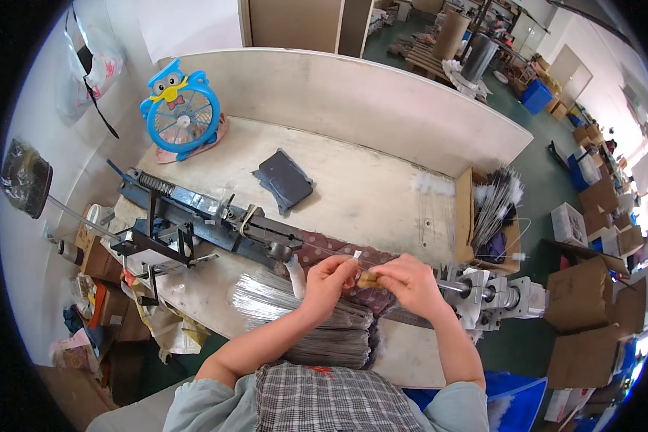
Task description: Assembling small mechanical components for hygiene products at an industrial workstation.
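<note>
My left hand [331, 283] is closed in a pinch above the bench machine, and a small white tip [357, 254] stands up at its fingertips. Close beside it, my right hand [412, 284] is closed around a small yellowish-brown piece [368, 279] whose kind I cannot make out. A thin wire [317, 248] runs from the dark metal rail [194, 212] toward my hands. Beneath them lies a dotted brown cloth [317, 243]. Bundles of thin metal wires [266, 299] rest just in front of my left forearm. To the right is a metal spindle [482, 291].
A blue cartoon fan [183, 121] stands at the back left. A dark flat pad [285, 178] lies mid-bench. At the right, a cardboard box [466, 216] holds wire brushes with white bristles. A low board [410, 79] closes the back edge. A blue bin [518, 396] is at lower right.
</note>
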{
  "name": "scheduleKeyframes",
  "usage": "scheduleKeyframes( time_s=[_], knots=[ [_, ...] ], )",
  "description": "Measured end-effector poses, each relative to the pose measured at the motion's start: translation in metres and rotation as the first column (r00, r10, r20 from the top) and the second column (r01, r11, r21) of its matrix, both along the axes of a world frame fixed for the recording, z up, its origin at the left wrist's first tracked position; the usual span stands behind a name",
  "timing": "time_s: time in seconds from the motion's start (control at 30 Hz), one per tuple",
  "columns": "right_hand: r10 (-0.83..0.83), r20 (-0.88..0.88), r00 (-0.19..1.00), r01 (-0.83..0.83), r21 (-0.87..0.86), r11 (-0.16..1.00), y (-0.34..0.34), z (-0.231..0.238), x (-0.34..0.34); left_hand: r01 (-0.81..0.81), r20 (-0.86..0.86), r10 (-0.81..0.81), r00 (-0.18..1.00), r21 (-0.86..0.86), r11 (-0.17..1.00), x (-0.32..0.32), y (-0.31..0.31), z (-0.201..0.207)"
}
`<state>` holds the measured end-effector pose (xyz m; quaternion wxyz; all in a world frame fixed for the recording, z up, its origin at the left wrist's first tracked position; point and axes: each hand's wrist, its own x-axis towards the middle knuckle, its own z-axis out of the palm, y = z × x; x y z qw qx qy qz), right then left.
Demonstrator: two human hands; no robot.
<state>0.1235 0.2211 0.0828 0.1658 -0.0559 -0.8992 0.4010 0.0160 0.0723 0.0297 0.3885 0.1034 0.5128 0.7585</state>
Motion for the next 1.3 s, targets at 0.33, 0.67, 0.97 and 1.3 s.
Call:
scheduleKeyframes(
  time_s=[0.33,0.67,0.97,1.3],
  knots=[
    [-0.081,-0.273,0.958,0.193,0.411,0.891,-0.022,0.016,-0.058,-0.261,0.140,0.255,0.957,0.028,0.965,-0.010,-0.024,0.009],
    [-0.051,0.087,0.995,0.034,0.186,0.982,-0.036,0.009,-0.075,-0.185,0.124,0.181,0.976,0.024,0.982,-0.018,-0.034,0.009],
    [-0.045,0.237,0.971,0.048,-0.008,0.999,-0.044,0.009,-0.076,-0.135,0.326,0.125,0.937,0.007,0.991,-0.024,-0.033,0.023],
    [-0.204,-0.248,0.947,0.295,0.424,0.856,-0.067,-0.004,-0.077,-0.280,0.404,0.200,0.893,0.150,0.948,-0.017,-0.027,0.019]
  ],
)
